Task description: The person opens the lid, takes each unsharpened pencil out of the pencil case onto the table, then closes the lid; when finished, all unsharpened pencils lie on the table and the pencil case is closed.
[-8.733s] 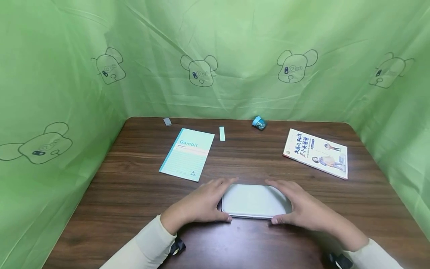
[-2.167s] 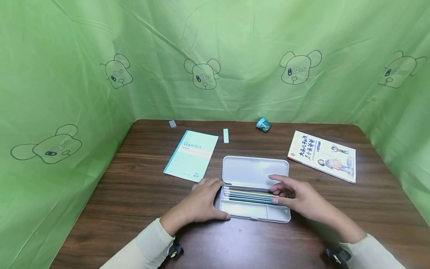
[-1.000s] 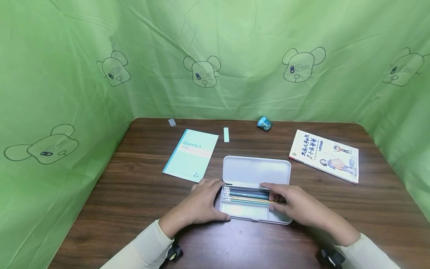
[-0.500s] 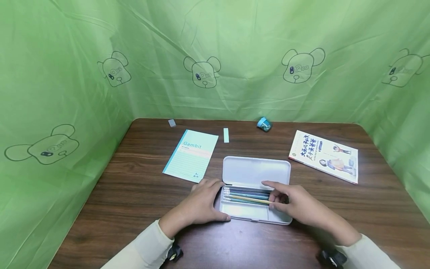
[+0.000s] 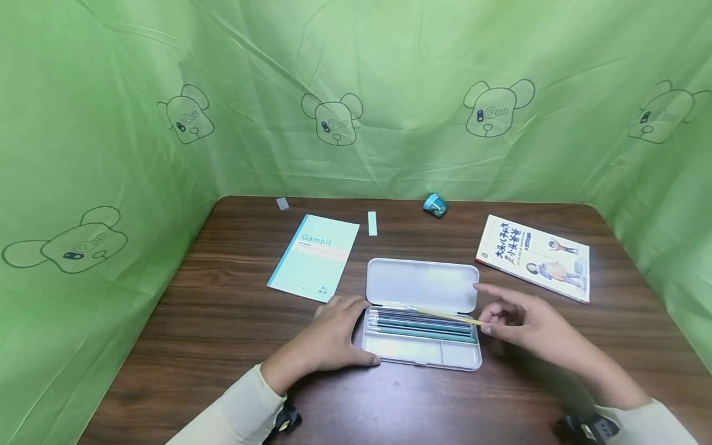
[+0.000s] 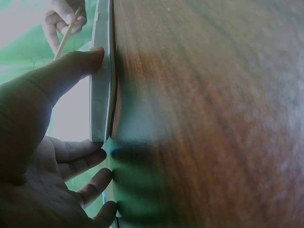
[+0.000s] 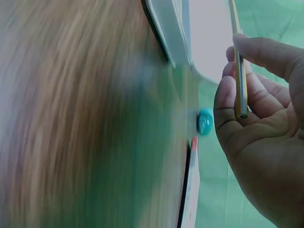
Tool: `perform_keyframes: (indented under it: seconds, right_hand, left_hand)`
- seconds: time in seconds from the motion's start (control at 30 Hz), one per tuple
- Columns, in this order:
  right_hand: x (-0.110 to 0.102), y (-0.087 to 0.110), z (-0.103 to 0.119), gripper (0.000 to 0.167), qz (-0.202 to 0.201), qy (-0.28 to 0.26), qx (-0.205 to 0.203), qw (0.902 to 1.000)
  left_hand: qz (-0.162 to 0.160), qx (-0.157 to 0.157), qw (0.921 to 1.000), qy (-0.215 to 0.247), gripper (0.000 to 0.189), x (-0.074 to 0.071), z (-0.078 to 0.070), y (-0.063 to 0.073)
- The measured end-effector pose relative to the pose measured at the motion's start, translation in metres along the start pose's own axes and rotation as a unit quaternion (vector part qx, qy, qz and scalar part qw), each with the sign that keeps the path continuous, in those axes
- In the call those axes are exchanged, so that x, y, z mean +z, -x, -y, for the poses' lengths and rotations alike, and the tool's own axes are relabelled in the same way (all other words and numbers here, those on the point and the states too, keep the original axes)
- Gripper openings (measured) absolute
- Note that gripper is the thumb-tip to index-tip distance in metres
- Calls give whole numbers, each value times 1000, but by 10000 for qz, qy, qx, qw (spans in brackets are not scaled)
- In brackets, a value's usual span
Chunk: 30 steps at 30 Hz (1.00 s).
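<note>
Pinching the yellow pencil [image 7: 241,90] by its right end in the right hand [image 5: 528,318], between thumb and curled fingers, with the index finger stretched toward the right edge of the lid [image 5: 423,284]! Slanting over the back of the open pencil case [image 5: 403,352], near the hinge, with its pale tip to the left. Touching the case at that tip or just above? Cannot tell. Over to the left hand [image 5: 328,337]: gripping the left end of the case, with thumb against the front wall, index finger at the back corner and the others loosely bent. Filled at the rear with a row of dark and teal pencils [image 5: 423,332], split at the front by a low divider, all on the wood-grain table [image 5: 222,346]. Look beyond the left hand to the Gambit notebook [image 5: 314,258], then right to a pale strip [image 5: 372,224]. Scan the far edge, from a small grey-blue block [image 5: 282,204] to a blue pencil sharpener [image 5: 436,205]. Swing right to a book [image 5: 534,258] with Chinese lettering, lying aslant. Backed by a green curtain [image 5: 389,62] with bear-face outlines.
</note>
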State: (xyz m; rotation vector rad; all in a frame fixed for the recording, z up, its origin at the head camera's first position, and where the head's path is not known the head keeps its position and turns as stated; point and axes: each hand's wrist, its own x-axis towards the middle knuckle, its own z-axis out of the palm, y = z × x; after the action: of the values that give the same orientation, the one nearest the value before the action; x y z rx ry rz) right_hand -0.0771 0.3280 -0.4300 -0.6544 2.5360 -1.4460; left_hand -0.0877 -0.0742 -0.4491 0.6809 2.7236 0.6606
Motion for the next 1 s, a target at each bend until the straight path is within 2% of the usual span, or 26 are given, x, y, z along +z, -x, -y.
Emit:
perform_keyframes:
  seconds: [0.23,0.37,0.53,0.7,1.0]
  right_hand:
    - [-34,24,-21,82,-44,-197,155,9997]
    - [-53,46,-37,81,-245,53,640,9976]
    - [-71,67,-58,81,-565,547,1198,9897]
    - [-76,74,-70,82,-561,840,1370,9854]
    - [-68,74,-77,81,-408,901,1189,9880]
  left_hand:
    - [-31,18,10000,49,98,-2,1,1]
    - [-15,8,10000,56,97,-4,0,1]
    - [-18,15,10000,43,97,-4,0,2]
    - [17,-9,10000,50,98,-4,-1,1]
    - [109,-27,9999,55,99,-3,-2,-2]
